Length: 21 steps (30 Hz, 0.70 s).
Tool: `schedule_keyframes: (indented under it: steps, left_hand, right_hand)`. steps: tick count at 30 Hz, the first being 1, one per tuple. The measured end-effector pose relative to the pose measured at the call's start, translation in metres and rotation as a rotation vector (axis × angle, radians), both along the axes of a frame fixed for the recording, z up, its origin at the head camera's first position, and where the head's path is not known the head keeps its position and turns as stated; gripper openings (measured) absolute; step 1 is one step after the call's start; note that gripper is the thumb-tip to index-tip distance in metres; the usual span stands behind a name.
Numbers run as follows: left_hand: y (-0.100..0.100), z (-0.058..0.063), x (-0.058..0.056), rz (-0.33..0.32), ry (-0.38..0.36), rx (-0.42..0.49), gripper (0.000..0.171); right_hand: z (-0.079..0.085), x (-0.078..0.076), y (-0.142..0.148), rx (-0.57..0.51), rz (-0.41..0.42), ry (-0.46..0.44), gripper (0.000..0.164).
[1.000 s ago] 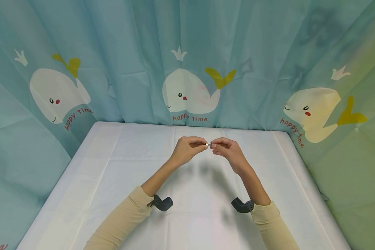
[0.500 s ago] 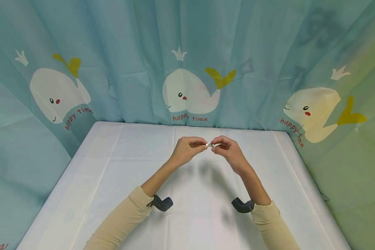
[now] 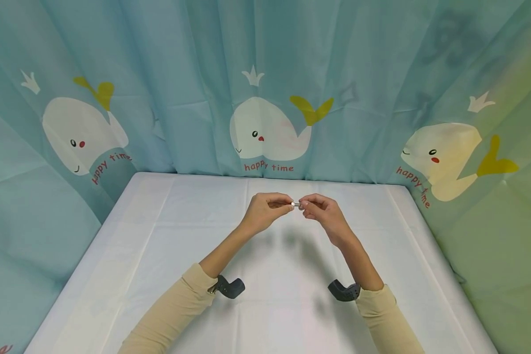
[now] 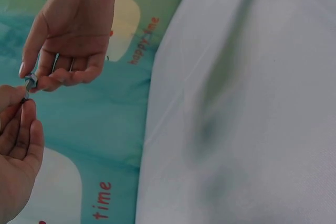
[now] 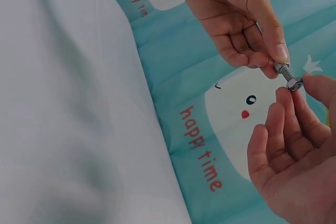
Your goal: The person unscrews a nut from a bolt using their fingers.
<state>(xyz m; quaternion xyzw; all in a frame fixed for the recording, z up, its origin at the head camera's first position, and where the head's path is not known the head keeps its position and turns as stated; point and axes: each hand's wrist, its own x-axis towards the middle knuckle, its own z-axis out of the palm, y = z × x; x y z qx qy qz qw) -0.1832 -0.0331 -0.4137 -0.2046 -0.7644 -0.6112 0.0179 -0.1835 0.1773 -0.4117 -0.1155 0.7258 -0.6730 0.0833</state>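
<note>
Above the white table, both hands meet at a small silver bolt (image 5: 287,72) held lengthwise between them. My left hand (image 3: 265,212) pinches one end of it between thumb and fingertips, which partly cover that end. A shiny hex nut (image 5: 295,84) sits at the bolt's other end, with bare thread showing between it and the left fingertips. My right hand (image 3: 326,215) has its thumb and fingertips on the nut, pinching it. From the left wrist, the nut (image 4: 31,80) shows beside the right fingertips, and the remaining right fingers are loosely curled.
A white cloth covers the table (image 3: 194,275), with the hands' shadows on it. Behind and at both sides hangs a blue-green curtain (image 3: 194,98) printed with whales. Each wrist wears a dark camera mount, one at the left cuff (image 3: 231,288) and another at the right (image 3: 344,291).
The right thumb and fingers have shifted around the nut, parting a little half a second ago and now closed in on it again. The left hand stays still with the bolt.
</note>
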Motion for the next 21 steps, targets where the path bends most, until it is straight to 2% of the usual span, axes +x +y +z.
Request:
schedule_keyframes:
  steps: [15,21]
  left_hand:
    - [0.0006,-0.0015,-0.0005,0.006,-0.007,-0.004,0.013]
    - [0.0007,-0.0015,-0.0016,0.003,0.003,0.007,0.013]
  right_hand:
    - [0.0002,0.0013,0.0013,-0.02,0.039,0.069,0.025]
    - [0.0022,0.0013,0.0008,-0.018,0.018,0.054,0.027]
